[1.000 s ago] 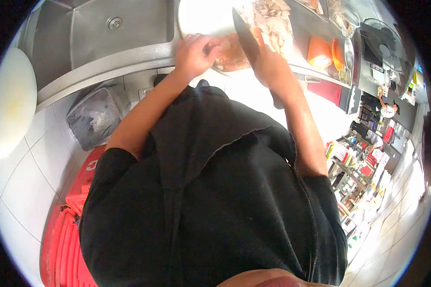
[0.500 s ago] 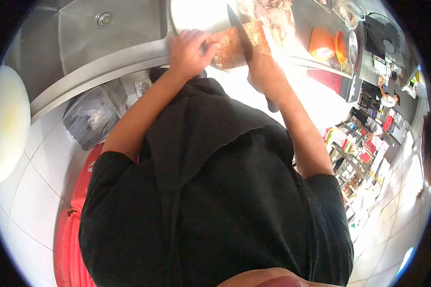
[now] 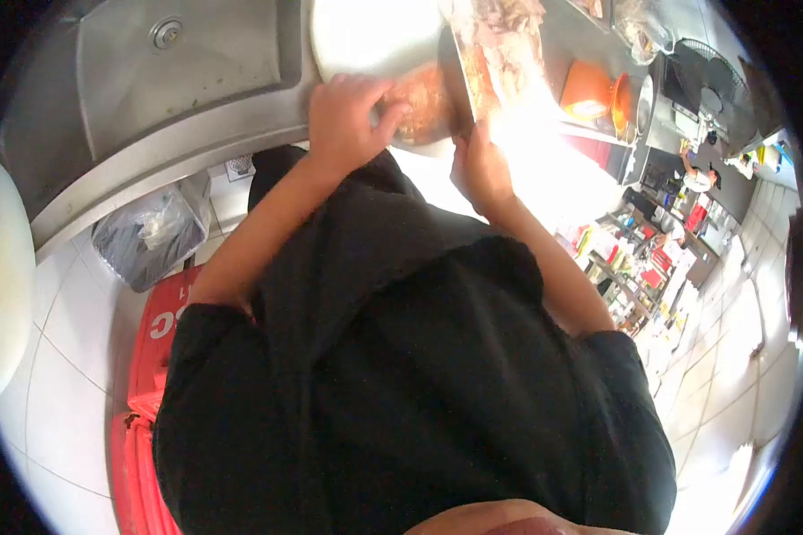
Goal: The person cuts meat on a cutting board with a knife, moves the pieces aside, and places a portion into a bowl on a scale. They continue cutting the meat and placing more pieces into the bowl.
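A browned slab of meat [image 3: 419, 100] lies at the near edge of a round white cutting board [image 3: 366, 36]. My left hand [image 3: 352, 116] presses on the slab's left end, its fingers curled and its thumb against the meat. Gripped in my right hand [image 3: 484, 169] is a large knife [image 3: 453, 76], its wide blade upright along the slab's right side. Right of the blade, pale and brown meat pieces [image 3: 509, 45] lie in a pile. Strong glare hides part of the area beside my right hand.
A steel sink [image 3: 187, 71] is at the left. Orange containers [image 3: 589, 89] and a black fan [image 3: 709, 80] stand right. Below the counter are a lined bin [image 3: 152, 232] and red boxes [image 3: 156, 348]. A person [image 3: 698, 178] is far off right.
The knife blade has shifted from lying across the slab to its right side, blurred by motion. My right hand has moved slightly down, and the whole view has shifted.
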